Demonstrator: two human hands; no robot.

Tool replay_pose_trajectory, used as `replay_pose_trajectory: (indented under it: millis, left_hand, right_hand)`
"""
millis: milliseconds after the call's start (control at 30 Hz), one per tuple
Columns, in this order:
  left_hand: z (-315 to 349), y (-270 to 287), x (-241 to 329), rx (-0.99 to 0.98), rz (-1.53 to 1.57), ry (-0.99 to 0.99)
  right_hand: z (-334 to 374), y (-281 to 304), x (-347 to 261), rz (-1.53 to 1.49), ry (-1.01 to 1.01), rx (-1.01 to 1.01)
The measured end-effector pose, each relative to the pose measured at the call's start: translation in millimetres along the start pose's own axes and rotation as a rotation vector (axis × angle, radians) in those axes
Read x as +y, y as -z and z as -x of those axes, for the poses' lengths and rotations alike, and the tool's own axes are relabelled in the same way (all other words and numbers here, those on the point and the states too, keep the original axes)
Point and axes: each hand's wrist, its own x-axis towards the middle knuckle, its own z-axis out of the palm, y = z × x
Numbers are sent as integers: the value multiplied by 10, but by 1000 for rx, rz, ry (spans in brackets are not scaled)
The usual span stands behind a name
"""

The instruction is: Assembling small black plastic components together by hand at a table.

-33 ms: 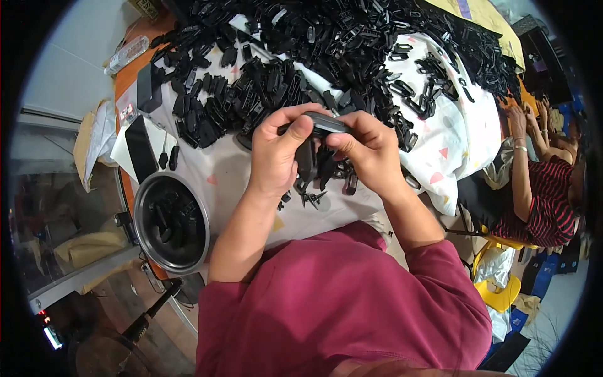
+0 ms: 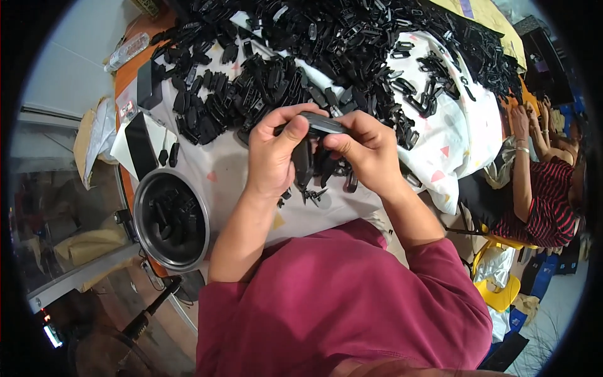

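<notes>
Both of my hands are raised over the cloth-covered table, close together. Between them is an elongated black plastic part with a smooth, rounded top. My left hand pinches its left end, thumb on top. At the other end, the thumb and fingers of my right hand are closed on it. Below my left fingers a second black piece points downward; whether that hand grips it, I cannot tell. Just beyond my hands lies a heap of similar black plastic parts. A few small dark pieces rest on the cloth beneath.
To the left stands a round metal bowl with black parts inside. Behind it are a dark flat phone-like slab and a clear plastic bottle. More parts cover white sheeting. At right, a person in a striped shirt works.
Both hands and the black plastic part have shifted very slightly to the left. The grip looks the same.
</notes>
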Motion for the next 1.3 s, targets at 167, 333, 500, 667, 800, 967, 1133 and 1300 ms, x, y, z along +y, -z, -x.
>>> replay_pose_trajectory:
  millis: [167, 333, 500, 667, 800, 967, 1133, 1300]
  left_hand:
    - [752, 442, 490, 452, -1140, -389]
    - [1168, 1151, 832, 783, -1523, -132]
    - [529, 759, 606, 455, -1988, -586]
    - [-583, 309, -224, -137, -1604, -510]
    - [-923, 162, -404, -359, -2009, -384]
    - [-868, 182, -237, -404, -1974, -419]
    - [-638, 265, -235, 13, -1009, -226]
    - [-376, 163, -150, -42, -347, -279]
  right_hand:
    - [-41, 119, 53, 311, 73, -265]
    - [-329, 506, 210, 766, 36, 149]
    - [-704, 710, 251, 1118, 54, 245]
    - [-981, 812, 250, 1295, -210, 178]
    - [-940, 775, 366, 1397, -226, 103]
    - [-807, 874, 287, 1163, -204, 170]
    - [-606, 686, 124, 373, -135, 155]
    - [-441, 329, -79, -169, -178, -86]
